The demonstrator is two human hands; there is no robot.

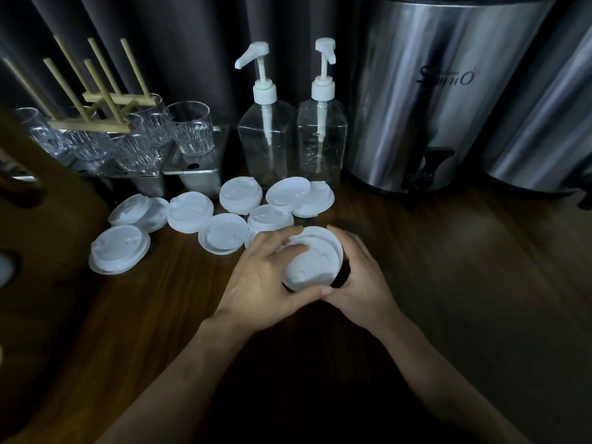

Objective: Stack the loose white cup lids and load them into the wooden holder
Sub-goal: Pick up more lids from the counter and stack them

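Observation:
Both hands hold a small stack of white cup lids [312, 262] just above the dark wooden counter [448, 267]. My left hand [262, 283] curls round the stack's left side, with fingers over its top. My right hand [358, 277] cups the right side, and the two thumbs meet at the front. Several loose white lids [192, 211] lie scattered on the counter behind and to the left, some overlapping. The wooden holder [96, 104], made of thin upright dowels on crossed slats, stands at the back left among the glasses.
Clear glasses [190, 131] sit on metal trays at the back left. Two clear pump bottles [266, 139] stand behind the lids. At the back right are two steel dispensers [448, 91], the nearer with a black tap. A dark wooden object fills the left edge.

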